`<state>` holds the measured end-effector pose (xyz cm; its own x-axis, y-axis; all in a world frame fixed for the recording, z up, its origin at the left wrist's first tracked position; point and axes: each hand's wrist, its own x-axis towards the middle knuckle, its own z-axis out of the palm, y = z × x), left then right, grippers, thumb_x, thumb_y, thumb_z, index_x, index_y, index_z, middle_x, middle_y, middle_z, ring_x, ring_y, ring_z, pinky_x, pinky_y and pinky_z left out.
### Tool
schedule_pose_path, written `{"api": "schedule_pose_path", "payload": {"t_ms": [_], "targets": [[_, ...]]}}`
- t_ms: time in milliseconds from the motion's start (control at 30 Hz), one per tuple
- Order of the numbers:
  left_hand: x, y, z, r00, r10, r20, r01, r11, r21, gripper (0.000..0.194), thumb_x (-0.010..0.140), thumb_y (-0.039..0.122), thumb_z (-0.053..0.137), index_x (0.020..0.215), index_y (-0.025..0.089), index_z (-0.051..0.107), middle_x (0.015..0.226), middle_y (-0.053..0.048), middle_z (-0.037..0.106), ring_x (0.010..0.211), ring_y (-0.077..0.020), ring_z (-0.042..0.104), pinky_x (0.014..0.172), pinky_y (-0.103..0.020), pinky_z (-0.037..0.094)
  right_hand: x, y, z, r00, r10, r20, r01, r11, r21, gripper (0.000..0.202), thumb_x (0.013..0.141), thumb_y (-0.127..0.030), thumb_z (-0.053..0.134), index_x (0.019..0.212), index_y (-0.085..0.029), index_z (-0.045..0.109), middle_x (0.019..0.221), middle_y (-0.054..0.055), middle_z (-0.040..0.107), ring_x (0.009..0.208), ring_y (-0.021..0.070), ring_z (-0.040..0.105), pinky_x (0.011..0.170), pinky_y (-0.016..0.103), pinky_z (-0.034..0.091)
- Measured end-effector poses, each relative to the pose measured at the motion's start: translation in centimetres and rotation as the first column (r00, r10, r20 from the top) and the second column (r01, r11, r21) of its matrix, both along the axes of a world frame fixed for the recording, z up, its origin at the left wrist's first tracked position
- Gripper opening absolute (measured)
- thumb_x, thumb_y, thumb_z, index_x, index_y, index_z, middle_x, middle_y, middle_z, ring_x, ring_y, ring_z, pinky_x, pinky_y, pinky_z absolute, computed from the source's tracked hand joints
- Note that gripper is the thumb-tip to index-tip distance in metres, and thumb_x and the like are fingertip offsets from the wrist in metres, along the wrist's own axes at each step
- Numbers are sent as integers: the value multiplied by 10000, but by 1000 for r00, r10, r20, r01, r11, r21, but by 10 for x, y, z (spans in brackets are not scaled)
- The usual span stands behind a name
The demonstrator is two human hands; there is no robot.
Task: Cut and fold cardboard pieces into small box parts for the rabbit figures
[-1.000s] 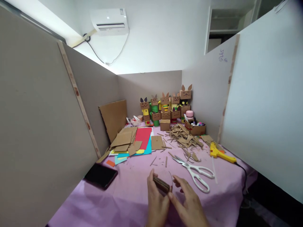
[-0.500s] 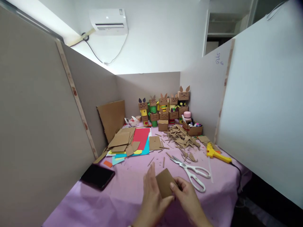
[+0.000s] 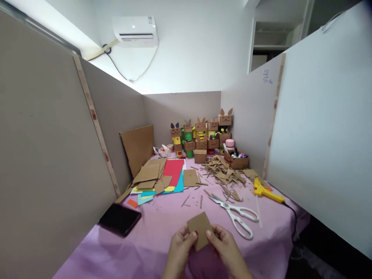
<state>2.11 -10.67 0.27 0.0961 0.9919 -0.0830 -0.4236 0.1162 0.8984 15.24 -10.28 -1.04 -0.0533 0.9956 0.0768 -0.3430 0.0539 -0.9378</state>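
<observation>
A small, roughly square piece of cardboard (image 3: 201,228) is held tilted above the near part of the table. My left hand (image 3: 182,244) grips its left edge, thumb on the front and fingers behind. On the opposite edge, my right hand (image 3: 224,241) pinches it in the same way. Just beyond my right hand, white-handled scissors (image 3: 232,212) lie on the purple cloth (image 3: 162,228), their blades parted a little. Thin cardboard strips (image 3: 201,201) are scattered past the held piece.
Cardboard sheets and coloured paper (image 3: 173,170) are stacked left of centre. A black tablet (image 3: 120,219) lies at left, a yellow glue gun (image 3: 267,190) at right. Cardboard scraps (image 3: 223,170) form a heap before several cardboard animal figures (image 3: 200,133). Partitions (image 3: 99,100) enclose the table.
My left hand was spread flat beside the cardboard and has now closed on its left edge. The piece has turned slightly and sits a little lower, between both hands.
</observation>
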Motion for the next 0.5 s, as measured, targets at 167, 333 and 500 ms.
{"api": "schedule_pose_path", "payload": {"t_ms": [167,333,500], "targets": [[-5,8,-14,999,17,43,-15,999,-43,396,531,292,795,872,122,686,810,-112,755,796,-275,690,689,-328,506,-3,5,-10,996,-74,40,73,997,25,417,615,-534,717,728,-220,467,569,-54,598,507,128,550,500,219,419],[-6,15,-23,994,55,98,-47,996,-80,413,454,286,815,806,128,669,773,-103,748,811,-289,684,726,-347,505,-6,9,-16,988,-85,129,83,996,19,472,589,-568,709,632,-228,385,455,-110,464,360,57,383,365,161,261],[4,11,-21,982,75,174,-49,987,-153,419,521,298,777,876,148,610,744,-84,735,812,-291,687,692,-355,515,-8,8,-16,971,-74,228,75,997,3,429,655,-610,616,617,-223,435,347,-116,406,258,51,289,297,168,170]]}}
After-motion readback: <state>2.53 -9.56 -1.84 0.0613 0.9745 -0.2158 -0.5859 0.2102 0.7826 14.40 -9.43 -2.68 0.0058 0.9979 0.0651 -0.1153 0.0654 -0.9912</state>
